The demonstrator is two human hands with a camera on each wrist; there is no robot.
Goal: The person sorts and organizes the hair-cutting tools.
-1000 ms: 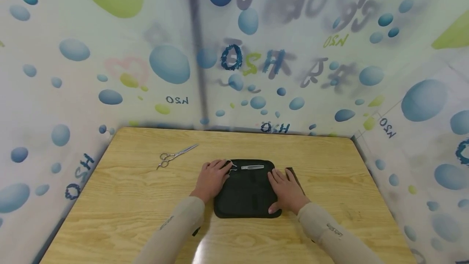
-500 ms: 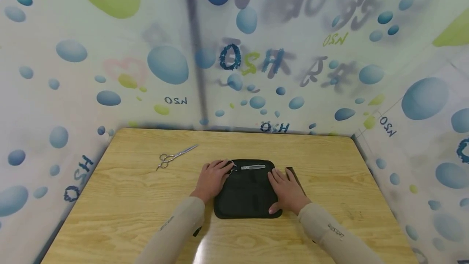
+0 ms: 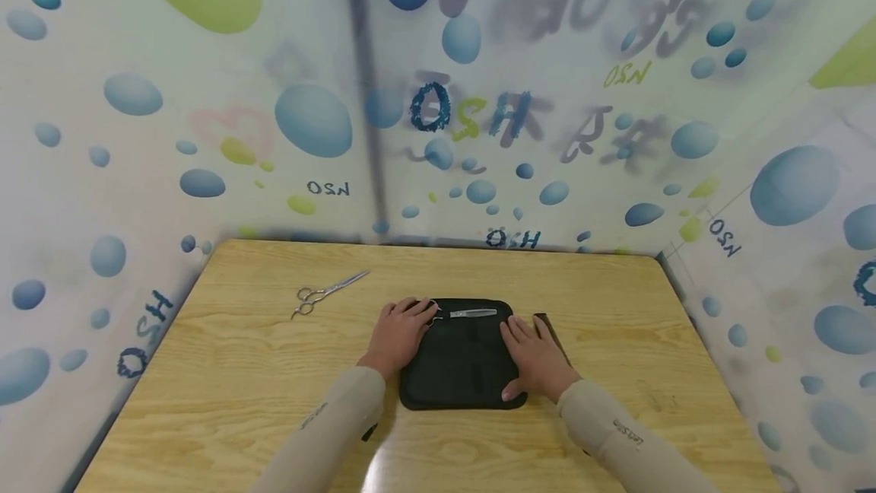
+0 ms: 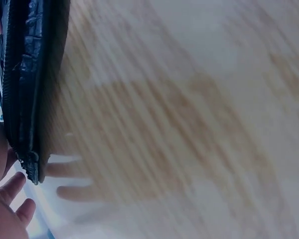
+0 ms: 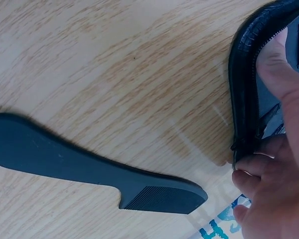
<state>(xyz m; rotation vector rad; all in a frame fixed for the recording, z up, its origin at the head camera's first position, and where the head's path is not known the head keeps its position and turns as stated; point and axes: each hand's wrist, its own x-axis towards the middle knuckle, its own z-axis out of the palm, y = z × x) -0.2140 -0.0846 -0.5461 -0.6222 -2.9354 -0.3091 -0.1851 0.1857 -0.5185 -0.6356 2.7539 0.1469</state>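
A black zip-edged case (image 3: 455, 371) lies flat in front of me on the wooden table. Silver hairdressing scissors (image 3: 474, 313) lie across its upper part, blades to the right. My left hand (image 3: 400, 333) is at the case's upper left corner and holds these scissors by the handles, which its fingers largely cover. In the left wrist view, fingertips (image 4: 15, 188) show past the zipped corner. My right hand (image 3: 537, 356) rests on the case's right edge with fingers extended. Its thumb (image 5: 274, 64) presses inside the zip line in the right wrist view.
A second pair of silver scissors (image 3: 328, 294) lies at the back left of the table (image 3: 260, 386). Just right of the case is a dark comb (image 5: 84, 162), mostly hidden behind my right hand in the head view. Patterned walls stand around the table.
My left hand has moved slightly right, and the scissors under it have slid a little right along the case, their handles now more covered. My right hand has stayed in place.
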